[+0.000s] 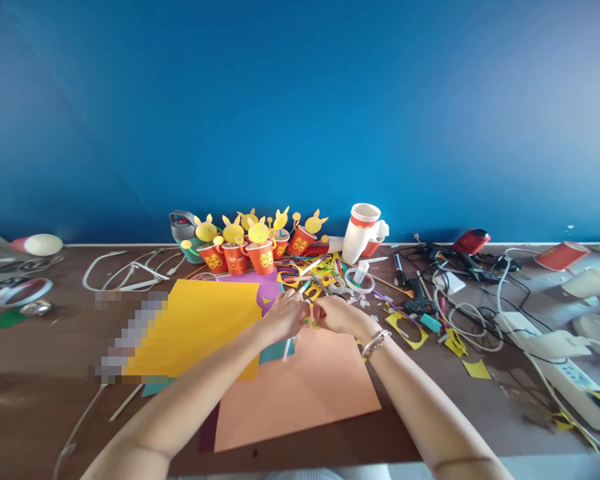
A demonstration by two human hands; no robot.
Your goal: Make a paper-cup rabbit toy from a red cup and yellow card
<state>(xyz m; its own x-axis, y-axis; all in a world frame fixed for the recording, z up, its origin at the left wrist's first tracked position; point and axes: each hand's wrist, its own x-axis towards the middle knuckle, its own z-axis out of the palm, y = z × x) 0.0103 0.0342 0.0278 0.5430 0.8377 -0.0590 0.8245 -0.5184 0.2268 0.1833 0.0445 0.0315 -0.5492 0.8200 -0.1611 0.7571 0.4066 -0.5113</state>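
Note:
My left hand [280, 317] and my right hand [334, 314] meet in the middle of the table, fingertips close together. A thin white straw [286, 349] sticks down out of my left hand's grip. Small yellow paper bits [313, 324] show just below the fingertips, partly hidden by them. What my right hand pinches is hidden. Under my hands lie a peach paper sheet [300, 393], a yellow paper sheet [195, 327] and a purple paper sheet [266, 288]. A silver bracelet [375, 343] circles my right wrist.
Behind my hands stand red paper cups with yellow paper ears [260, 257] and a stack of white cups [361, 230]. Scissors, tape and yellow paper offcuts [406, 330] lie around. To the right are a hot glue gun [417, 297], tangled cables and a white power strip [570, 387]. A blue wall rises behind.

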